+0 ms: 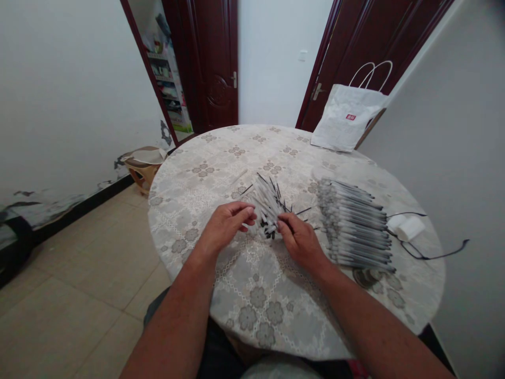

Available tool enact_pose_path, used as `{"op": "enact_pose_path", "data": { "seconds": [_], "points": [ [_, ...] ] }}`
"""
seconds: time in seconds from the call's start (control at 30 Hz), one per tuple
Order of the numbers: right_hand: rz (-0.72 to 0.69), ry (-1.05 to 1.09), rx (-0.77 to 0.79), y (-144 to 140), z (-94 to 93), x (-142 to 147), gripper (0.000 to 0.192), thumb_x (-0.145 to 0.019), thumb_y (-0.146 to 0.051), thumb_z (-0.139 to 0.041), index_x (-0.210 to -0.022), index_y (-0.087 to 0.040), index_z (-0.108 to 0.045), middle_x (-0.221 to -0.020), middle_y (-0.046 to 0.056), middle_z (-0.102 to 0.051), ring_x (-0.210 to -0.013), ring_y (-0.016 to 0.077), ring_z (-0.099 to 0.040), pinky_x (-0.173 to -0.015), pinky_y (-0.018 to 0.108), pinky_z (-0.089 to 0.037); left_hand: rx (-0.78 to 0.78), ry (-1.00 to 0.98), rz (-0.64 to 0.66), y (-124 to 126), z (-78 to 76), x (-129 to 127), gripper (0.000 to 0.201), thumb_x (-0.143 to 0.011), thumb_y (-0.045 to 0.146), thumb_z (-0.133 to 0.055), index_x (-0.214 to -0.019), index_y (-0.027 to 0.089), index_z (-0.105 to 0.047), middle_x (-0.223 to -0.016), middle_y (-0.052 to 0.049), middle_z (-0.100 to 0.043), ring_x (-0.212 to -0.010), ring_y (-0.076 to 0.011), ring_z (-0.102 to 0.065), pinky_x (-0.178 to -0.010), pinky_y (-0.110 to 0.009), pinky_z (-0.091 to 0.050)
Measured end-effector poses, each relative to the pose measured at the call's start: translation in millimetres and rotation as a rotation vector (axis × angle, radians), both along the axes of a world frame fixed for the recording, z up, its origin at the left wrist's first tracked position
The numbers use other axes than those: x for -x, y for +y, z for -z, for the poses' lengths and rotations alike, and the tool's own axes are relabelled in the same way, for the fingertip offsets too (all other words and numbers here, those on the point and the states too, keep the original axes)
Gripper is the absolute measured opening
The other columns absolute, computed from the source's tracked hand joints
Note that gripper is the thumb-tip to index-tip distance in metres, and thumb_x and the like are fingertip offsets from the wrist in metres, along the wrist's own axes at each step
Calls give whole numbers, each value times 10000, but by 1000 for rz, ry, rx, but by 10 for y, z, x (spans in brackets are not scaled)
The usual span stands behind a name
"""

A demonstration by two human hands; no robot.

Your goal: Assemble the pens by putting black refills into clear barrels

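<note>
Near the middle of a round counter (197, 210) covered in a floral lace-pattern cloth, two bare forearms reach in from the near edge. Both hands meet at a loose pile of white pen barrels (268, 202) with dark tips. The left hand (226, 226) lies palm down, its fingers curled and pinching a piece at the pile's left edge. The right hand (300, 239) rests knuckles up, fingertips closed on pieces at the pile's near right. Right of it lies a neat row of finished pens (355, 226). Farther right sits a white charger (408, 227) with a black cable. A white paper bag (347, 118) stands at the far edge.
</note>
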State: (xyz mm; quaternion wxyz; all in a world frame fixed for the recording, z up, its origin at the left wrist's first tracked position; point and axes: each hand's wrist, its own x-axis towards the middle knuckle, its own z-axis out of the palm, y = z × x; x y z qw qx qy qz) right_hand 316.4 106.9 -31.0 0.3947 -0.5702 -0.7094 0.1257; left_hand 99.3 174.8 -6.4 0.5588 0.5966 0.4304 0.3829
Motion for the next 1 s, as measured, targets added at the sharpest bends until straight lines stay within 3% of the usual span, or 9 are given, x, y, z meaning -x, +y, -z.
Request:
{"op": "enact_pose_path", "data": {
  "seconds": [0.1, 0.2, 0.3, 0.5, 0.63, 0.83, 1.0],
  "points": [
    [148, 22, -1, 20, -18, -87, 270, -1009, -376, -471, -1115, -196, -644, -886, 59, -742, -798, 213, -688, -733, 295, -473, -182, 218, -218, 99, 42, 158, 195, -829, 326, -695, -970, 211, -765, -817, -81, -728, -709, -216, -658, -659, -328, -477],
    [216, 46, -11, 38, -31, -164, 272, -995, -406, -494, -1113, -203, -632, -868, 52, -745, -782, 218, -694, -720, 295, -473, -306, 308, -280, 152, 119, 247, 107, -741, 261, -767, -844, 232, -770, -742, -70, -700, -690, -216, -607, -682, -327, -435],
    [223, 71, -11, 43, -39, -187, 256, -980, -402, -522, -1115, -210, -621, -870, 50, -749, -798, 219, -710, -734, 293, -480, -350, 421, -197, 105, 171, 199, 111, -743, 247, -755, -852, 227, -757, -745, -62, -680, -681, -211, -581, -707, -336, -425],
    [227, 38, 0, 36, -61, -151, 241, -982, -393, -515, -1089, -206, -624, -890, 58, -747, -785, 213, -700, -727, 292, -476, -582, 736, 160, -159, 157, -128, 282, -830, 225, -661, -1105, 246, -721, -1019, -84, -645, -936, -254, -619, -821, -350, -450],
    [225, 40, -16, 36, -49, -155, 241, -977, -390, -529, -1102, -208, -626, -894, 55, -753, -794, 210, -705, -733, 287, -479, -606, 854, 213, -211, 200, -255, 264, -817, 183, -645, -1061, 241, -730, -1003, -102, -628, -915, -264, -611, -772, -341, -441],
    [211, 53, -28, 25, -56, -152, 235, -976, -392, -532, -1094, -213, -626, -903, 60, -759, -796, 209, -712, -725, 286, -489, -588, 749, 225, -147, 280, -237, 164, -812, 186, -665, -950, 240, -734, -976, -101, -618, -877, -272, -599, -751, -351, -424],
    [211, 70, -35, 23, -70, -149, 238, -969, -392, -537, -1099, -214, -627, -915, 63, -761, -796, 210, -715, -731, 291, -500, -580, 814, 246, -168, 242, -221, 153, -825, 164, -623, -941, 228, -701, -996, -105, -625, -905, -269, -598, -760, -346, -424]
  ]
}}
